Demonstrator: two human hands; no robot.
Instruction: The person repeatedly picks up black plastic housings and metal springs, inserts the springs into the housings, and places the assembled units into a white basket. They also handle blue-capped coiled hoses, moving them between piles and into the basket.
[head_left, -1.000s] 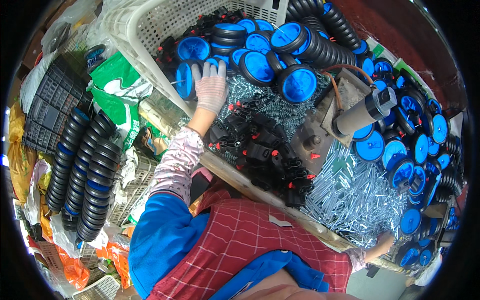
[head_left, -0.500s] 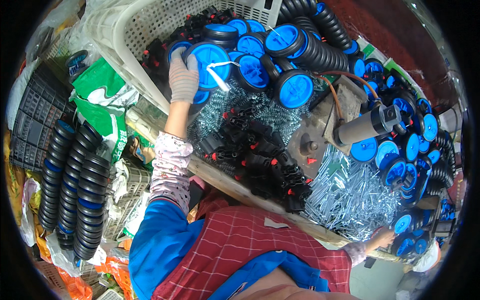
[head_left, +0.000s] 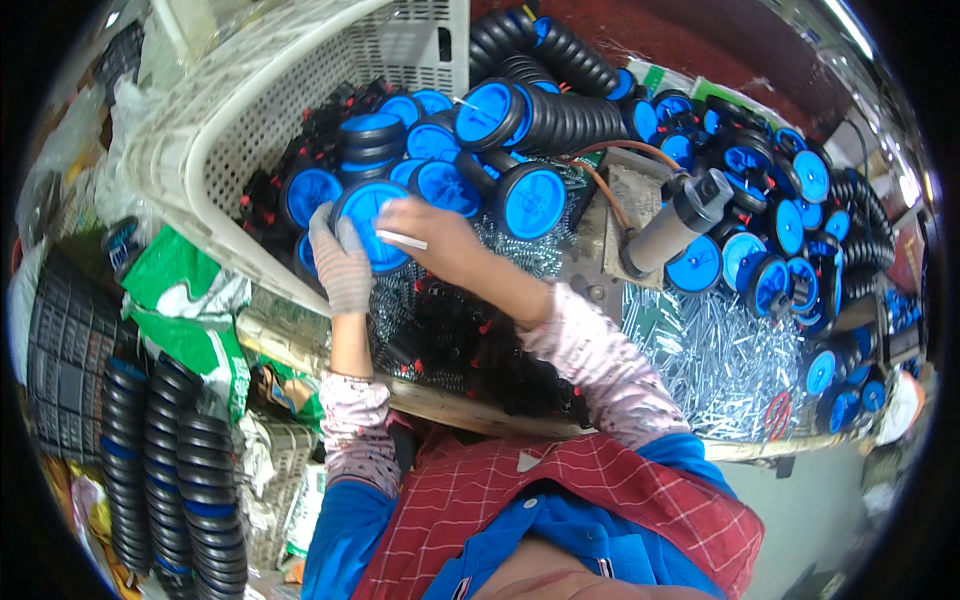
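My left hand [head_left: 343, 265], in a pale striped glove, grips the left rim of a black-tyred wheel with a blue hub [head_left: 365, 215]. Bare and reaching across from the right, my right hand [head_left: 440, 240] is closed at the hub's face. A white strip [head_left: 403, 240] shows at its fingers; the fingertips partly hide the hub. More blue-hubbed wheels [head_left: 435, 140] are heaped just beyond. Below both hands lie metal springs [head_left: 520, 255] and black plastic parts with red bits [head_left: 450, 325].
A white perforated crate [head_left: 215, 150] stands at the left. A grey cylinder fixture [head_left: 670, 235] with a hose rises right of centre. Metal pins [head_left: 710, 350] are spread on the bench, with red-handled scissors [head_left: 777, 415] on them. Stacked wheels [head_left: 210, 500] stand at lower left.
My right hand has come from the bench's far right end to the held wheel and its white strip. My left hand still holds the wheel. Red-handled scissors now show on the pins.
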